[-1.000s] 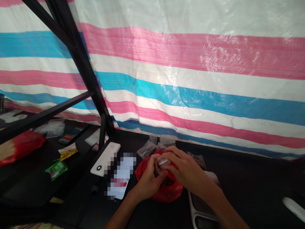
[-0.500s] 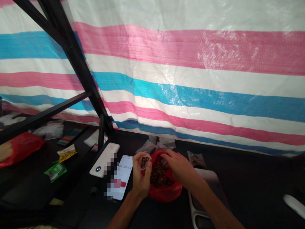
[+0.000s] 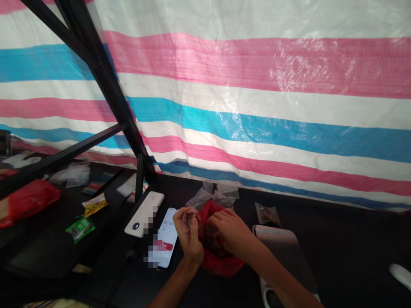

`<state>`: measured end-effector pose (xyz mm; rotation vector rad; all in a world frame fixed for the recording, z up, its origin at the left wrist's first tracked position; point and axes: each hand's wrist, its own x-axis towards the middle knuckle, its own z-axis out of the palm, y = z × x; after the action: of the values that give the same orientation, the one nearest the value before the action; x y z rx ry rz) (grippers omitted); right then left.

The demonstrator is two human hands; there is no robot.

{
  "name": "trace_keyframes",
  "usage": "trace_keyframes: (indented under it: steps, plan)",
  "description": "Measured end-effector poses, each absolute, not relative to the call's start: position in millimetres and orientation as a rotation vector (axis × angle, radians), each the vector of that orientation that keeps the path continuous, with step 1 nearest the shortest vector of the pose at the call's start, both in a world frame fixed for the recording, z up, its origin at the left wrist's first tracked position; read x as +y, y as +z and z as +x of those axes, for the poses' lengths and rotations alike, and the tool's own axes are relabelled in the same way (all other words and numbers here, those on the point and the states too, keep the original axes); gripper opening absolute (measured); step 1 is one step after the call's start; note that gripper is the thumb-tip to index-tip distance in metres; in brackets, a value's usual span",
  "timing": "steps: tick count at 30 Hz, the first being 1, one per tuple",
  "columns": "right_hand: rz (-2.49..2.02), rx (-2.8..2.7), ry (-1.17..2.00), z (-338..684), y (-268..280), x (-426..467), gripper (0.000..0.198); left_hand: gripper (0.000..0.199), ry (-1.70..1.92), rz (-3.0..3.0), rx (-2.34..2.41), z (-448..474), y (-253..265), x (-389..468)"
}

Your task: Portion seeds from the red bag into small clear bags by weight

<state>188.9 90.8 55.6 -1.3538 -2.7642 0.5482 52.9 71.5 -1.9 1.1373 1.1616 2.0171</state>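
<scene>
Two hands [image 3: 208, 229], one red bag [image 3: 221, 263]

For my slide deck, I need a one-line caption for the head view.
Left hand pinches a small clear bag beside the right hand reaching into a red bag.

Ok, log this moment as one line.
left hand: holds small clear plastic pouch | right hand: inside red plastic bag of dark brown pieces | black table

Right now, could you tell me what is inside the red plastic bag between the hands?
The red plastic bag holds dark brown pieces. The right hand covers much of the opening, so the rest is hidden.
</scene>
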Motion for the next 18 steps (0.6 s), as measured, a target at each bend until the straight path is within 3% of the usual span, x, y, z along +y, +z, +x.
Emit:
trace_keyframes:
  steps: [4,9,18]
  plan:
    - [-1.286,-2.721,0.625,181.0,51.6,87.5,0.027,0.023,2.040,1.141,1.152,51.2,-0.3,74.0]
    - [-1.277,-2.567,0.772,187.1,52.4,90.7,0.028,0.037,2.002,1.205,1.145,47.2,0.4,72.8]
    - [-1.202,-2.206,0.999,227.8,94.4,100.4,0.021,0.045,1.819,1.288,1.164,49.3,-0.6,71.9]
